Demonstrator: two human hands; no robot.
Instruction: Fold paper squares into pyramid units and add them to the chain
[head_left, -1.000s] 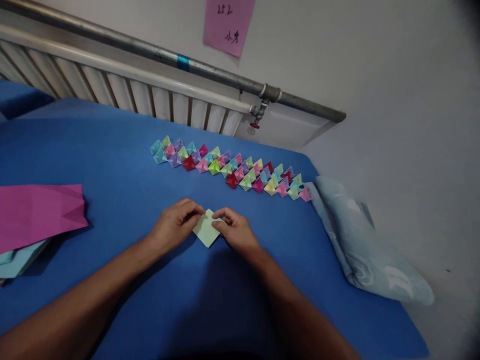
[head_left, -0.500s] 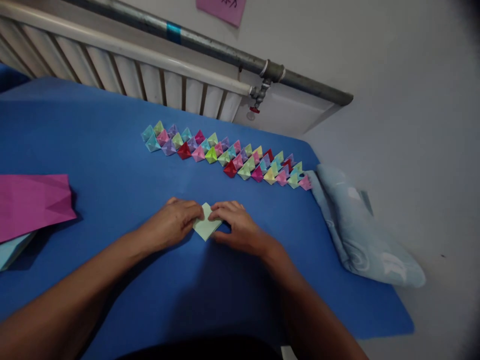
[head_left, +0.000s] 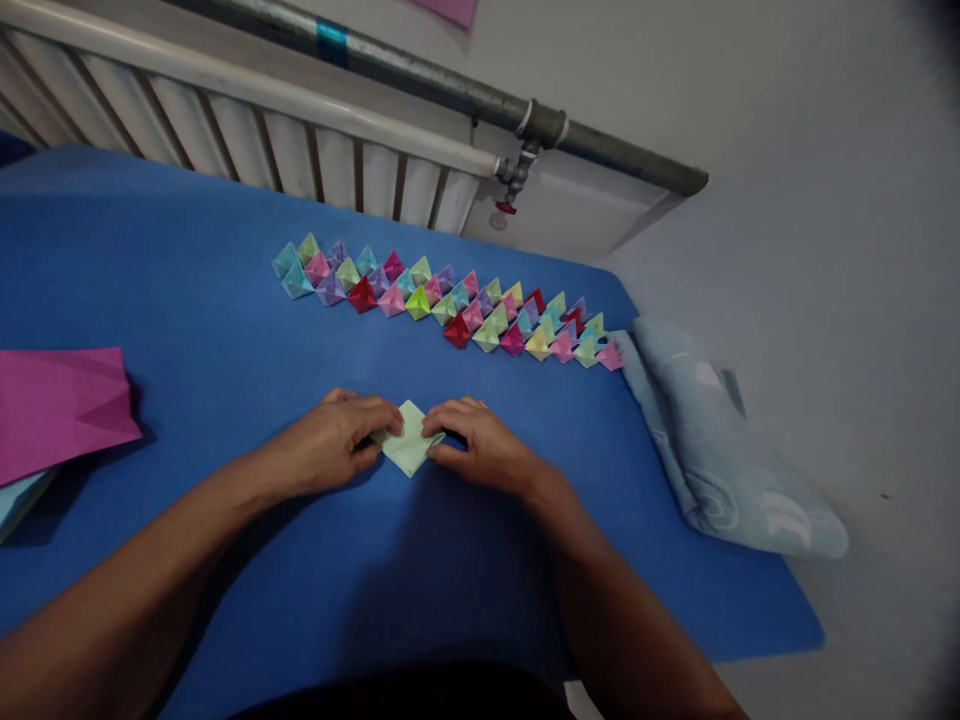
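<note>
A small pale green folded paper [head_left: 409, 445] lies diamond-wise on the blue table surface, one corner toward me. My left hand [head_left: 346, 437] grips its left corner between thumb and fingers. On the opposite side, my right hand [head_left: 480, 442] pinches the right corner, where a folded layer sticks out. Beyond my hands, several folded paper shapes [head_left: 418, 303] in red, pink, green, blue, purple and yellow stand in close slanting rows.
Large magenta paper [head_left: 64, 410] rests at the left over light blue sheets [head_left: 26, 495]. A folded grey-blue cloth [head_left: 720, 450] lies along the right edge. Behind the blue table [head_left: 187, 270] are a white radiator [head_left: 289, 155] and a metal pipe with a red-handled valve [head_left: 506, 207].
My hands have drawn slightly apart at the paper's side corners, and more of its middle shows. The whole view has shifted a little.
</note>
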